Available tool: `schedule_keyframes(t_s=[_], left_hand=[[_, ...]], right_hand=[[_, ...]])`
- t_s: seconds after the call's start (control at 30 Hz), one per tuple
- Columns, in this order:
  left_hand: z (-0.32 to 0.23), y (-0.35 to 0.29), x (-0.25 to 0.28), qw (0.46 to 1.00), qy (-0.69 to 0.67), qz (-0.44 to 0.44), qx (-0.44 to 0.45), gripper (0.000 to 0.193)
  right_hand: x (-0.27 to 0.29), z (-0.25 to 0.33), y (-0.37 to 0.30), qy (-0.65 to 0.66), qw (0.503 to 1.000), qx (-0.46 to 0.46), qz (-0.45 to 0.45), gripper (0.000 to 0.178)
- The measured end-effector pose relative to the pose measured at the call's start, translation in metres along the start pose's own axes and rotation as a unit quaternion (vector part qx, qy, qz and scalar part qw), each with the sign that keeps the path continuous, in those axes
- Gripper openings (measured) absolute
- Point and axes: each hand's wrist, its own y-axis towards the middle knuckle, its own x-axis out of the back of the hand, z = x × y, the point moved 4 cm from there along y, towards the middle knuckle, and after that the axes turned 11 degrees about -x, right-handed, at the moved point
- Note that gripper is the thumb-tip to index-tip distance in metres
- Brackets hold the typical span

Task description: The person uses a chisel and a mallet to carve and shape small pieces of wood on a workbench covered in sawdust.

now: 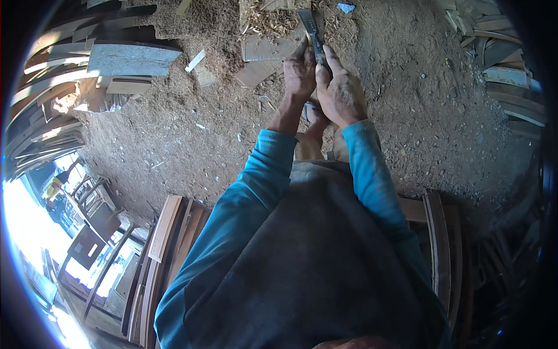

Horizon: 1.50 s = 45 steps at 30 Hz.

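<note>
At the top middle, both my hands are closed around a chisel (313,32) with a broad, dark metal blade. My left hand (299,75) grips near the blade's lower part from the left. From the right, my right hand (342,96) wraps the dark handle, thumb lying along it. The blade's wide end points away from me, beside a heap of curled wood shavings (273,24). Those shavings lie on a pale wooden block (264,51) whose far part is cut off by the picture's edge.
Stacked boards (133,60) lie at the left, and more offcuts (511,75) pile up at the right. Long planks (165,232) flank me on both sides. Wood chips and dust cover the ground (192,145). A wooden frame (107,267) stands at the lower left.
</note>
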Motion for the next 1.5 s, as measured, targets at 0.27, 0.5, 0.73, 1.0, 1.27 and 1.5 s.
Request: schedule_keyframes(t_s=[0.27, 0.5, 0.73, 1.0, 1.27, 1.5], left_hand=[[-0.001, 0.0, 0.003, 0.996, 0.078, 0.032, -0.001, 0.038], [0.002, 0.0, 0.001, 0.999, 0.036, 0.017, -0.036, 0.039], [0.018, 0.004, 0.002, 0.994, -0.102, 0.012, 0.029, 0.043], [-0.009, -0.001, 0.005, 0.998, -0.031, 0.027, 0.051, 0.044], [0.025, 0.0, 0.008, 0.992, -0.125, 0.022, 0.013, 0.042], [-0.005, 0.004, 0.001, 0.992, -0.113, 0.048, 0.042, 0.044]], right_hand=[[0.007, -0.036, -0.05, 0.119, 0.989, 0.084, 0.012, 0.051], [-0.009, -0.035, -0.029, 0.08, 0.995, 0.056, -0.001, 0.052], [0.001, -0.021, -0.015, 0.073, 0.996, 0.049, 0.003, 0.051], [-0.004, -0.024, -0.026, 0.1, 0.994, 0.028, 0.019, 0.052], [-0.011, -0.026, -0.031, 0.097, 0.994, 0.046, 0.013, 0.053], [-0.003, -0.026, 0.009, 0.062, 0.997, 0.043, -0.022, 0.052]])
